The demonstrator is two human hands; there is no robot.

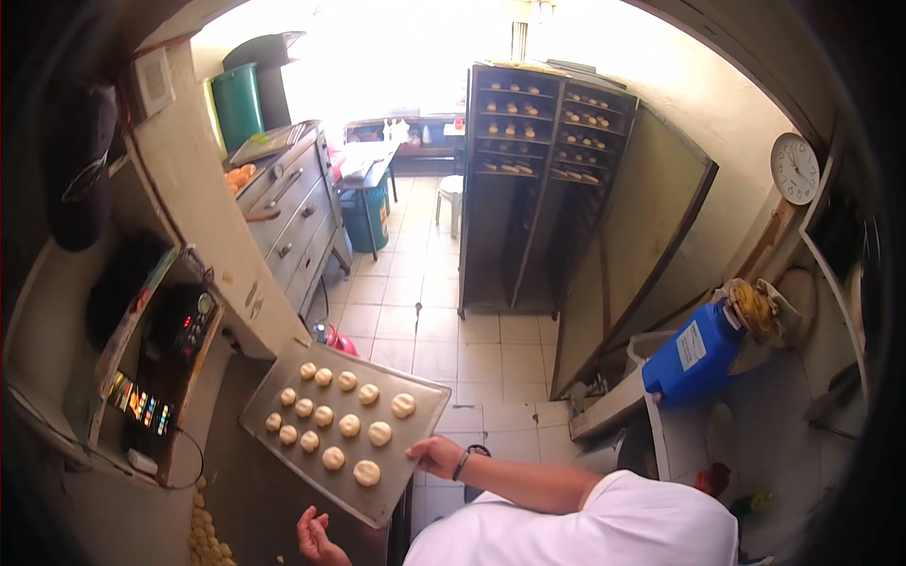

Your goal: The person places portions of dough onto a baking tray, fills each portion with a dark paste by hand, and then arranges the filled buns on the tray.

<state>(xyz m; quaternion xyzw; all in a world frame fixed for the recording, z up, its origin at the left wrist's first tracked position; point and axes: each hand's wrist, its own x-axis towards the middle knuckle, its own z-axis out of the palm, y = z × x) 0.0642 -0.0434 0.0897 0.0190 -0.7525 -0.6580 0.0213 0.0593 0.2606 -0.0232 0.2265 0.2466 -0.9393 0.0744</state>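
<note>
My right hand (437,457), with a dark band at the wrist, grips the near right edge of a metal baking tray (406,469). Rows of round, pale dough balls (349,425) sit on the tray, each with a dimpled top. The tray is tilted in view, its left part over a dark worktop (241,491). Just below the tray's near edge is my left hand (321,540), empty, its fingers loosely bent and apart. Many small dough pieces (203,533) lie along the worktop's left side.
A tall dark rack (514,208) holds trays of dough pieces; its door (646,236) stands open. Metal ovens (297,208) line the left wall. A blue jerrycan (694,354) stands at right. A shelf with electronics (156,377) juts out at left. A red object (340,341) is on the floor.
</note>
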